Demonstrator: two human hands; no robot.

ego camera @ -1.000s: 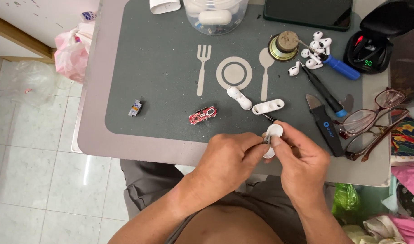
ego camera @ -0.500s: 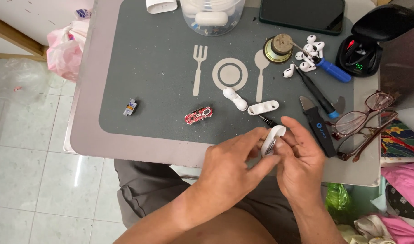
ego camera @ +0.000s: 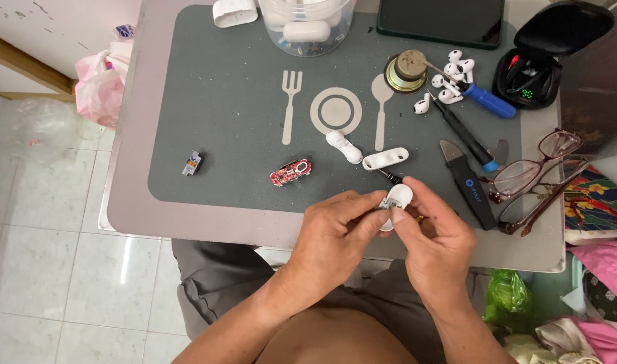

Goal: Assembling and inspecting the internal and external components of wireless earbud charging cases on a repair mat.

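Note:
Both hands meet at the near edge of the table over a small white plastic earbud-case part (ego camera: 397,199). My left hand (ego camera: 335,232) pinches it from the left with thumb and fingers. My right hand (ego camera: 435,237) grips it from the right, thumb on top. Just beyond the hands lie two more white case pieces, one rounded (ego camera: 344,147) and one flat with holes (ego camera: 385,159), and a small red circuit board (ego camera: 290,172). All sit on a grey place mat (ego camera: 228,108) printed with a fork, plate and spoon.
A black pry tool (ego camera: 471,183), a blue-handled screwdriver (ego camera: 465,135), loose white earbuds (ego camera: 450,81), a round metal tin (ego camera: 406,71), a black open case (ego camera: 541,57), eyeglasses (ego camera: 534,178), a clear tub (ego camera: 308,23), a dark tablet (ego camera: 440,17) and a tiny component (ego camera: 192,162).
The view has shifted slightly. My hands stay together at the table's edge, turning the white part a little between the fingers; nothing was picked up or put down.

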